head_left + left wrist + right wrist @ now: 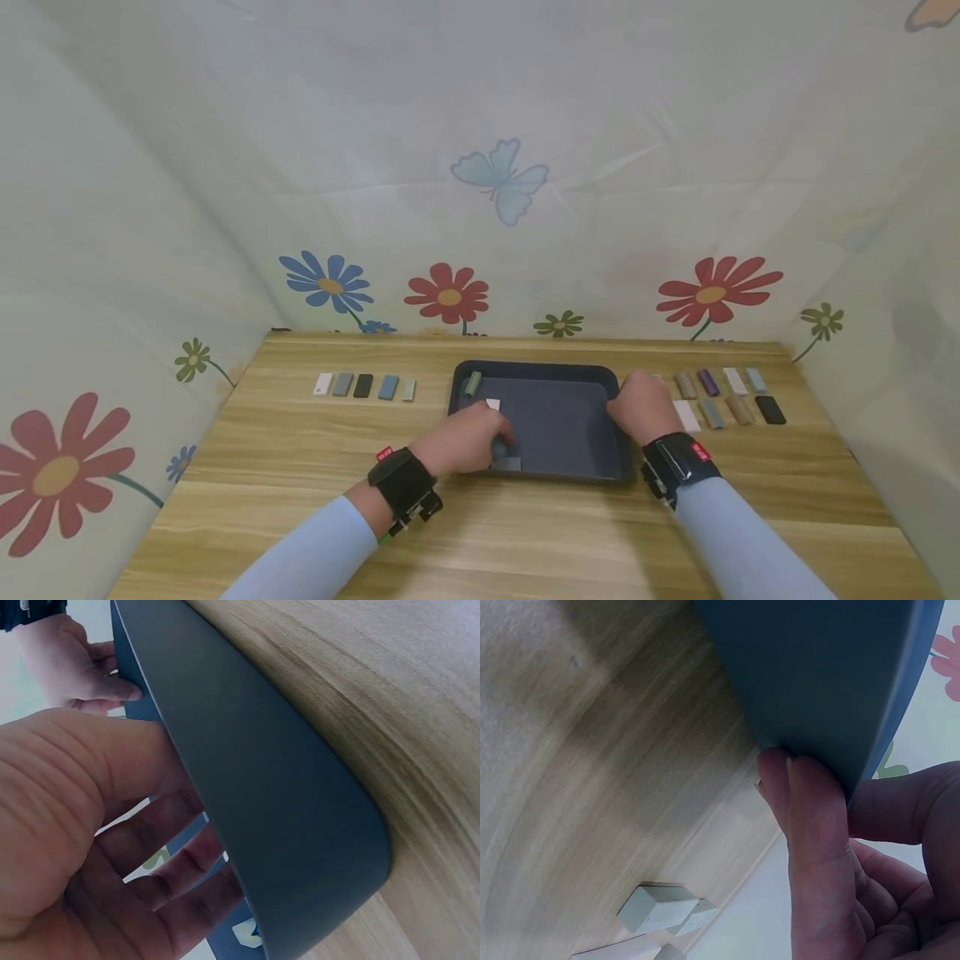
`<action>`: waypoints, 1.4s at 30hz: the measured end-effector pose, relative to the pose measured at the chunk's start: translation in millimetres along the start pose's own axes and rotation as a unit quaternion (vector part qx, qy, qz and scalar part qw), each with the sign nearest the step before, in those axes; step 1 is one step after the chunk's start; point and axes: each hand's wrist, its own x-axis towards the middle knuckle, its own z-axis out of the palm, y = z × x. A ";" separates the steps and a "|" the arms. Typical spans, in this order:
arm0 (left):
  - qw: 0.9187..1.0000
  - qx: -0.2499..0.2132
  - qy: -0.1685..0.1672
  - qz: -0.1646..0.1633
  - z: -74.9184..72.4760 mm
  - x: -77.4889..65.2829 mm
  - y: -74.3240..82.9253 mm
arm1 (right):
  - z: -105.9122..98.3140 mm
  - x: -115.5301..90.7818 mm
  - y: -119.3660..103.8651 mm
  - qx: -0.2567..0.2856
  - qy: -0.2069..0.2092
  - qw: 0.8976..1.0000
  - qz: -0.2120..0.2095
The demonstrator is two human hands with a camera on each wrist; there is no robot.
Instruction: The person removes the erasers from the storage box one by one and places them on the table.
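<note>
A dark blue-grey tray (617, 450) lies on the wooden table in the head view. My left hand (467, 437) reaches over its left front part, thumb and fingers bent around a small blue-grey block (499, 448) inside. The left wrist view shows these fingers (187, 855) partly hidden behind the tray wall (255, 772). On the right side, my right hand (647, 408) pinches the tray's edge, thumb inside and fingers (821, 825) on the outer wall. Within the tray, a green block (473, 383), a white block (492, 404) and a grey block (510, 463) lie along the left side.
Left of the tray, a row holds a white block (322, 383), a black block (363, 385), a blue block (387, 387) and others. Several more, including a purple block (708, 382) and a black block (770, 409), lie on the right. Patterned cloth (615, 208) stands behind.
</note>
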 end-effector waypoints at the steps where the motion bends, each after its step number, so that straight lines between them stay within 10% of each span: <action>1: 1.000 0.002 0.001 0.001 -0.1 -0.2 -0.2 | -0.4 -0.4 -0.5 0.003 0.001 1.000 -0.003; 11: 1.000 -0.010 0.016 -0.009 1.3 0.5 -10.4 | -3.1 -1.2 -3.0 0.006 -0.010 1.000 0.009; 18: 0.993 -0.060 0.093 -0.046 -15.0 -6.7 -26.0 | 1.3 0.6 0.1 0.003 -0.018 1.000 0.018; 29: 0.920 -0.149 0.277 -0.234 -37.6 -41.0 -77.0 | -2.6 1.5 -3.1 0.001 -0.022 1.000 0.017; 42: 0.885 -0.174 0.274 -0.332 0.7 -56.6 -99.5 | -2.3 -0.2 -0.2 0.004 -0.014 1.000 -0.006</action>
